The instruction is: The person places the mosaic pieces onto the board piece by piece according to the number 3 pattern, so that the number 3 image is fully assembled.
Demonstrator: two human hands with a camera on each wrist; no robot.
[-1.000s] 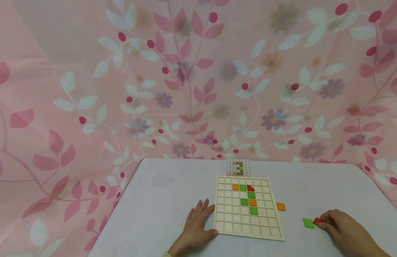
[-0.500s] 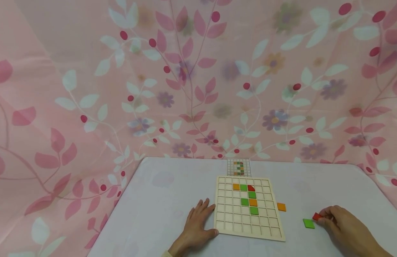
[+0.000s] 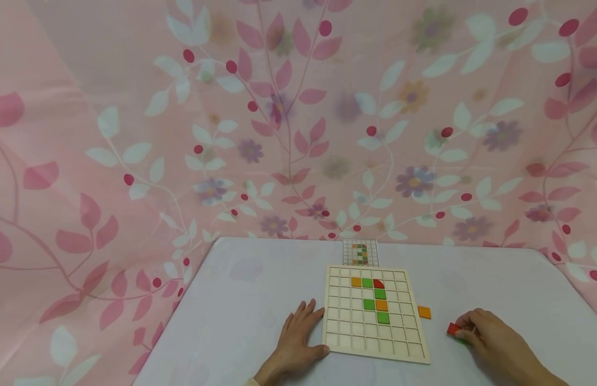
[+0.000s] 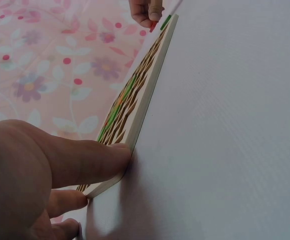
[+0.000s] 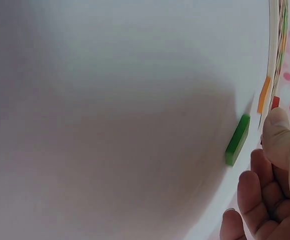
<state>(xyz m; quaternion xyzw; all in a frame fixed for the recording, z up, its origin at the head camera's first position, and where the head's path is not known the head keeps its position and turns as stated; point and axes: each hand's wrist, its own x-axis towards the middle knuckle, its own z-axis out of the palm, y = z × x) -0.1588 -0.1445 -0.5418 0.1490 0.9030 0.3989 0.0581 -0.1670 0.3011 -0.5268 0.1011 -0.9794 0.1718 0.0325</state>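
Observation:
A pale wooden grid board (image 3: 345, 328) lies on the table with several green and orange tiles and one round-cornered red tile (image 3: 378, 284) set in its cells. My left hand (image 3: 298, 339) lies at the board's left edge, fingers stretched out; in the left wrist view its thumb (image 4: 97, 159) rests against the rim. Right of the board, my right hand (image 3: 493, 340) pinches a small red tile (image 3: 453, 328) between thumb and fingertips. Beneath that hand, a loose green tile (image 5: 238, 141) is partly hidden in the head view. An orange tile (image 3: 424, 312) lies beside the board's right edge.
A small printed card (image 3: 347, 258) showing a coloured grid pattern lies just behind the board. The white-covered table (image 3: 250, 311) ends at the back against a pink floral curtain (image 3: 298, 118).
My right hand has moved left with the red tile, from beside the green tile to over it. The left hand has stayed at the board's edge.

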